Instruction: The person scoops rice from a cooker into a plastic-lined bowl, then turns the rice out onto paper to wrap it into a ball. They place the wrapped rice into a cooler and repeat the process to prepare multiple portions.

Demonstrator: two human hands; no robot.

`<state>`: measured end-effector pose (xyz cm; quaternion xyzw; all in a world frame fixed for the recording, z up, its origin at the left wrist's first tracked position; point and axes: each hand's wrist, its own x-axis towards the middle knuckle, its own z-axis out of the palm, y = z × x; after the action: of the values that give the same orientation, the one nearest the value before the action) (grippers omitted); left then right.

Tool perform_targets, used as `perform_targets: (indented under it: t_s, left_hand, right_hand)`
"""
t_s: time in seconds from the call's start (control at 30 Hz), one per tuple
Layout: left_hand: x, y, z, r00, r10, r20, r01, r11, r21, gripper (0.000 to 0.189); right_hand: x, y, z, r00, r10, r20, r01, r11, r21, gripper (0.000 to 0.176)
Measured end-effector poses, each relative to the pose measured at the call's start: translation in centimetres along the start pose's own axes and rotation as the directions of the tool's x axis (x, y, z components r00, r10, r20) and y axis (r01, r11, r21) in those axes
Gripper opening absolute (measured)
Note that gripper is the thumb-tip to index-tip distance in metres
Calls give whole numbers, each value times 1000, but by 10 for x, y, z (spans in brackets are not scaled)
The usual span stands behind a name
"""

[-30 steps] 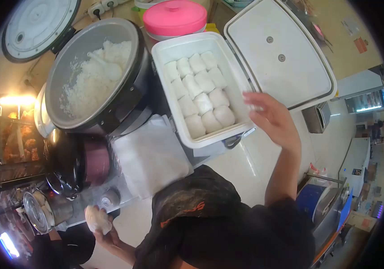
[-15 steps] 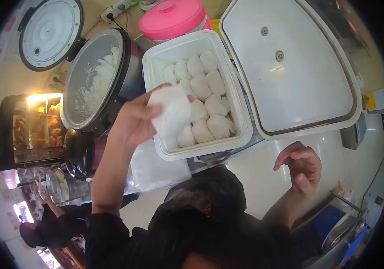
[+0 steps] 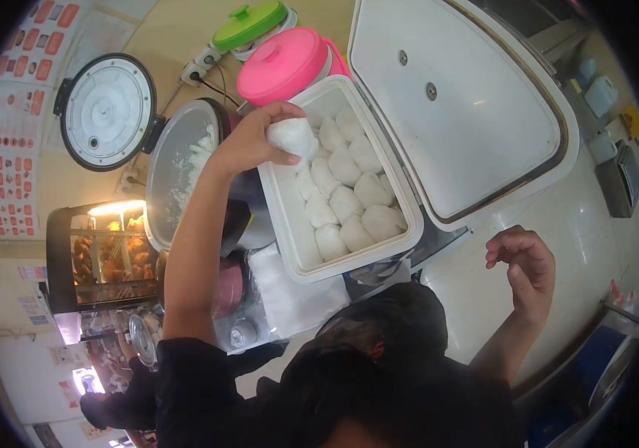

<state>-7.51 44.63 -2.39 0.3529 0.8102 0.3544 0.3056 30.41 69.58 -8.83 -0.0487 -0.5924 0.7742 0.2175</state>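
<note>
My left hand (image 3: pixel 254 140) is closed around a white wrapped rice portion (image 3: pixel 292 140), fingers over its top and thumb below. It hovers over the far left corner of a white cooler box (image 3: pixel 290 233). Inside the box, several similar white wrapped portions (image 3: pixel 346 203) lie packed in rows. My right hand (image 3: pixel 527 275) is raised to the right of the box, fingers loosely curled and apart, with nothing in it. Left of the box, an open rice cooker (image 3: pixel 161 175) has white rice (image 3: pixel 198 166) in it, partly hidden behind my left forearm.
The cooler's lid (image 3: pixel 461 142) stands open on the right. Pink (image 3: pixel 282 67) and green (image 3: pixel 248 26) lidded containers are behind the box. A stack of white sheets (image 3: pixel 301 299) lies in front. A lit food warmer (image 3: pixel 103 254) and another person's dark sleeve (image 3: pixel 129 396) are at left.
My left hand has carried the wrapped portion toward the box's far left corner and turned it. The view has shifted, showing more wall at left. My right hand stays raised.
</note>
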Motion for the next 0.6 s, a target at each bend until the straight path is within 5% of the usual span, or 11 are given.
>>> perform_targets:
  t_s: [0.1, 0.2, 0.3, 0.6]
  left_hand:
    - [11, 10, -2, 991, -1, 134, -33, 968, 250, 64]
    - [19, -1, -7, 980, 40, 192, -93, 957, 275, 61]
    - [23, -15, -12, 945, 236, 228, -319, 819, 476, 58]
    - [22, -20, -14, 920, 252, 302, -390, 678, 623, 47]
  right_hand:
    - [-2, 2, 0, 1000, 16, -26, -16, 999, -31, 35]
    - [-2, 2, 0, 999, 22, -29, -23, 999, -41, 34]
    - [-4, 3, 2, 999, 28, -39, -29, 999, -23, 33]
    - [-7, 5, 7, 998, 43, -47, -45, 998, -44, 29]
